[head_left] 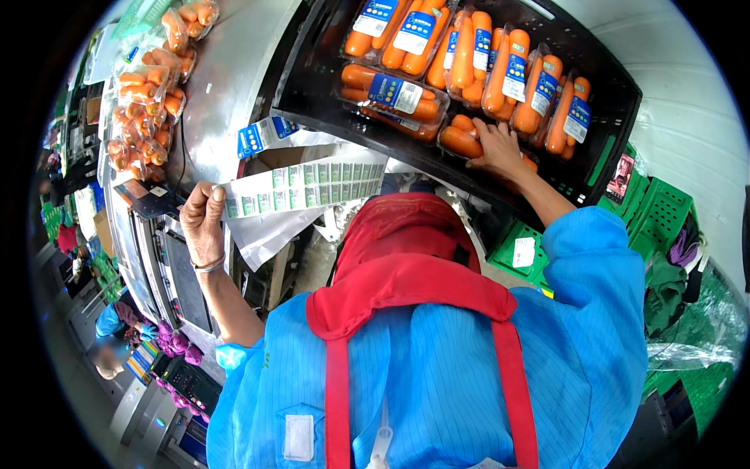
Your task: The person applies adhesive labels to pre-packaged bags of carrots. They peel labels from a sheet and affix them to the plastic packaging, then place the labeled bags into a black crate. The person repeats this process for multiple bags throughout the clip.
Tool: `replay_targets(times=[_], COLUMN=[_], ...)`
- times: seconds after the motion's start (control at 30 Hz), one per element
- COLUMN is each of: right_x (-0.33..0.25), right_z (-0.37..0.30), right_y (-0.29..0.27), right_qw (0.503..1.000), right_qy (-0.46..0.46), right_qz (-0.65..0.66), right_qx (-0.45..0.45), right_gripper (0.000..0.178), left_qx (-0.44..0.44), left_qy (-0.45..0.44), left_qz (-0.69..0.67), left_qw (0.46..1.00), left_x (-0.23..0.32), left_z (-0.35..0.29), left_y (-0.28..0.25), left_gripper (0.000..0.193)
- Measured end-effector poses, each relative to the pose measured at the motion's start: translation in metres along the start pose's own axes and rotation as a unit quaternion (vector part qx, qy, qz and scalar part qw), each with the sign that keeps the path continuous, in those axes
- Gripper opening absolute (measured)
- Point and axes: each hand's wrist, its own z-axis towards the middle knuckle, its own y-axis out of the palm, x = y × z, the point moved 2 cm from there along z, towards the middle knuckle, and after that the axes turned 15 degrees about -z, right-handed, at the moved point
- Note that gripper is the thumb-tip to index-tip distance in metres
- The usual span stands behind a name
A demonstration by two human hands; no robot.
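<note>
My left hand (205, 223) pinches the left end of a long sheet of small green-and-white stickers (312, 187), held out in front of my body. My right hand (501, 150) reaches into a black plastic crate (312, 102), its thumb and fingers around a pack of carrots (459, 139) near the crate's front side. Part of that pack is hidden under the hand. Several other clear packs of carrots with blue-and-white labels (414, 31) fill the crate, some lying flat and some leaning.
Bagged small orange vegetables (144, 117) lie on a metal counter (226, 55) at the left. A roll of blue-and-white labels (262, 137) sits beside the crate. Green crates (660, 211) and a phone (619, 178) are at the right. Another person (113, 336) works far left.
</note>
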Motion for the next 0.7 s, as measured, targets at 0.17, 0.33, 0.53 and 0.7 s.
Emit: replay_targets(times=[0.17, 0.33, 0.53, 0.7], right_x=[-0.002, 0.0, 0.0, 0.003], right_z=[0.005, 0.008, 0.006, 0.011], right_y=[-0.004, -0.003, 0.007, 0.023], right_qw=[1.0, 0.999, 1.0, 0.998], right_qy=[0.007, 0.016, 0.019, 0.037], right_qz=[-0.006, 0.027, 0.023, 0.048], right_qx=[-0.014, -0.038, -0.004, -0.012], right_gripper=[0.093, 0.096, 0.102, 0.103], left_qx=[-0.005, -0.009, -0.017, -0.025], left_qy=[-0.004, -0.008, -0.016, -0.018], left_qz=[-0.026, -0.027, -0.022, -0.011], left_qw=[1.0, 1.0, 0.999, 0.999], left_x=[-0.004, -0.007, -0.006, -0.006], left_z=[0.002, 0.004, 0.007, 0.01], left_y=[0.003, 0.007, 0.019, 0.024], left_gripper=[0.021, 0.022, 0.023, 0.024])
